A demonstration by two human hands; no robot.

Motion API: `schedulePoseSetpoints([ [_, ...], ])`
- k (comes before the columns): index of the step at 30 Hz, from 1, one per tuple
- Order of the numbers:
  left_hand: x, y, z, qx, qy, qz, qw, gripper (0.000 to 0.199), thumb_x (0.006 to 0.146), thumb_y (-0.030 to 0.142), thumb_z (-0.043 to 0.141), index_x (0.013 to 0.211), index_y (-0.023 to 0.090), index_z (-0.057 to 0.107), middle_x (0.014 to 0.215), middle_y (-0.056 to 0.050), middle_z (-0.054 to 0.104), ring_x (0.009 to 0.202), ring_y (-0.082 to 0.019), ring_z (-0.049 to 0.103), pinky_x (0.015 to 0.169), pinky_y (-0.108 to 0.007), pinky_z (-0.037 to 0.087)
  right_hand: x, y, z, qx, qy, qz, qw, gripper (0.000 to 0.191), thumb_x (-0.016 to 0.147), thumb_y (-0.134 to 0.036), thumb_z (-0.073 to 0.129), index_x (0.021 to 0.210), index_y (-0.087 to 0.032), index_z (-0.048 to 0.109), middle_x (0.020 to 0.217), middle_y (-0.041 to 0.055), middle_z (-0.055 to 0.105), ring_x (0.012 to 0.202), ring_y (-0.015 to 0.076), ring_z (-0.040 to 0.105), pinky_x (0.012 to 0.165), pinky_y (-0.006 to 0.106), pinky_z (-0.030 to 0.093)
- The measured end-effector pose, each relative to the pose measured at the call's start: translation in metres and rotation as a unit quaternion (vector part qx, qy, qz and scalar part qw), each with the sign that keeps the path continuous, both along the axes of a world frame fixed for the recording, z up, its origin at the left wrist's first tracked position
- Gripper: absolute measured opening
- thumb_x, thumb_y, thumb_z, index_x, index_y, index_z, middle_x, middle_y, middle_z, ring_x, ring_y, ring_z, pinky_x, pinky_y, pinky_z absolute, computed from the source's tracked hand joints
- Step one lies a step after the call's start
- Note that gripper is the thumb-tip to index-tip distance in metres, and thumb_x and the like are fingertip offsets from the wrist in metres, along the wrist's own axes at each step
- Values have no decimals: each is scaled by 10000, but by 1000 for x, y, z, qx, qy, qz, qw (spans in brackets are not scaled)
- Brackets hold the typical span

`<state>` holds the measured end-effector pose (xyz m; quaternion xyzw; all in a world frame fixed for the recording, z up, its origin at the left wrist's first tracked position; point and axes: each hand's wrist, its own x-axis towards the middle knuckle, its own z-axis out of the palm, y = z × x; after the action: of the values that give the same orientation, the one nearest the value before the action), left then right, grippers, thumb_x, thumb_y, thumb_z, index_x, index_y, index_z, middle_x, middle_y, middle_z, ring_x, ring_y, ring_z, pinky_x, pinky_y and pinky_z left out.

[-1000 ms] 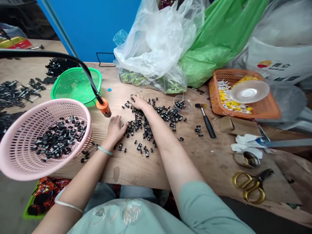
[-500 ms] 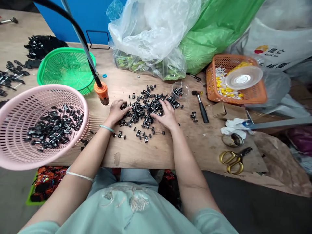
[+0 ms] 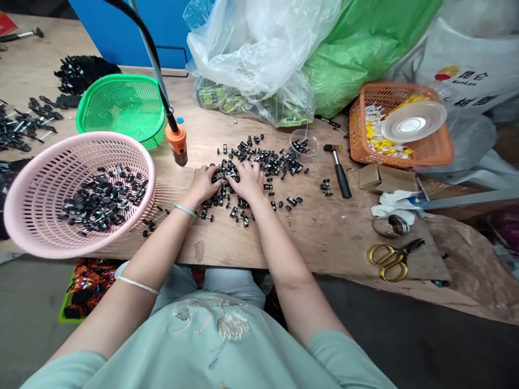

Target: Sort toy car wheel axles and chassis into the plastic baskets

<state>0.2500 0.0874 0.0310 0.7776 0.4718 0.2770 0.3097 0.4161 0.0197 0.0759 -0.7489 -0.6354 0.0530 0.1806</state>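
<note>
A loose heap of small black toy wheel-and-axle pieces (image 3: 275, 161) lies on the wooden table before me. My left hand (image 3: 204, 185) rests at the heap's left side, its thumb apart from the curved fingers, touching pieces. From the right, my right hand (image 3: 248, 181) reaches over the middle of the heap with spread fingers. A cluster of pieces lies between the two hands, partly hidden under the fingers. Neither hand has visibly closed round a piece. An orange-ended hanging electric screwdriver (image 3: 177, 145) is just beyond my left hand.
At left stand a pink basket (image 3: 151, 189) of similar black pieces and a green basket (image 3: 117, 108). A hammer (image 3: 339, 173), gold-handled scissors (image 3: 393, 259) and an orange basket (image 3: 357, 129) are at right. Plastic bags (image 3: 259, 54) line the back; a small clear dish (image 3: 304, 143) sits nearby.
My right hand has moved left over the heap, closer to my left hand, leaving some pieces to its right. The left hand stays at the heap's left side. The view has shifted slightly.
</note>
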Motion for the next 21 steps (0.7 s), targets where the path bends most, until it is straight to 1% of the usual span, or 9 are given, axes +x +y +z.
schedulePoseSetpoints([
  [3,4,-6,-1,-27,-60,39,997,225,827,219,681,1046,210,730,1098,-118,709,1141,-320,635,1095,-485,492,-6,0,-6,42,10,-26,999,561,917,-400,664,1444,-218,597,1366,160,638,1298,393,460,1144,584,432],
  [5,10,-8,1,-77,-167,75,980,139,820,234,672,954,212,705,1058,-90,726,1104,-285,653,1072,-455,507,-11,1,-8,67,37,-43,996,510,918,-366,651,1398,-201,601,1344,152,650,1274,364,486,1150,533,442],
  [7,17,-9,3,-168,-311,99,930,169,810,274,671,964,208,690,1030,-61,738,1052,-250,678,1017,-418,534,-17,2,-9,98,75,-55,991,465,931,-345,616,1374,-212,587,1334,142,654,1256,332,517,1149,497,453],
  [9,26,-9,7,-267,-449,102,847,248,779,294,685,1010,202,686,1010,-40,745,1004,-218,699,965,-374,549,-25,5,-9,140,113,-62,982,463,948,-355,573,1393,-228,554,1356,139,639,1264,310,544,1156,487,454],
  [11,36,-9,10,-331,-545,90,765,275,743,305,719,994,197,688,987,-29,751,993,-199,713,952,-337,546,-32,8,-11,189,153,-61,968,495,964,-388,535,1431,-225,516,1386,146,613,1293,295,560,1170,478,450],
  [13,46,-10,15,-358,-602,80,709,264,722,322,756,944,193,694,970,-24,757,1014,-192,722,968,-315,537,-38,10,-12,235,192,-60,951,526,976,-431,502,1454,-211,495,1392,155,597,1308,285,578,1171,468,459],
  [15,55,-12,24,-370,-631,80,676,247,716,328,787,900,189,699,942,-22,761,1023,-195,729,980,-308,532,-41,10,-11,275,222,-71,933,536,986,-464,466,1452,-202,502,1377,158,598,1300,287,598,1162,482,475],
  [18,58,-20,49,-373,-653,61,656,208,713,273,831,850,171,713,903,-26,764,1025,-208,734,996,-313,525,-43,3,2,330,230,-80,912,536,1001,-486,413,1444,-211,536,1345,149,609,1313,315,603,1152,554,482],
  [21,37,-32,81,-363,-687,14,629,158,773,212,819,900,152,746,1026,-47,786,1106,-225,729,1057,-345,513,-59,-6,26,375,229,-30,898,554,1018,-504,387,1506,-271,510,1394,137,578,1376,355,566,1142,617,484],
])
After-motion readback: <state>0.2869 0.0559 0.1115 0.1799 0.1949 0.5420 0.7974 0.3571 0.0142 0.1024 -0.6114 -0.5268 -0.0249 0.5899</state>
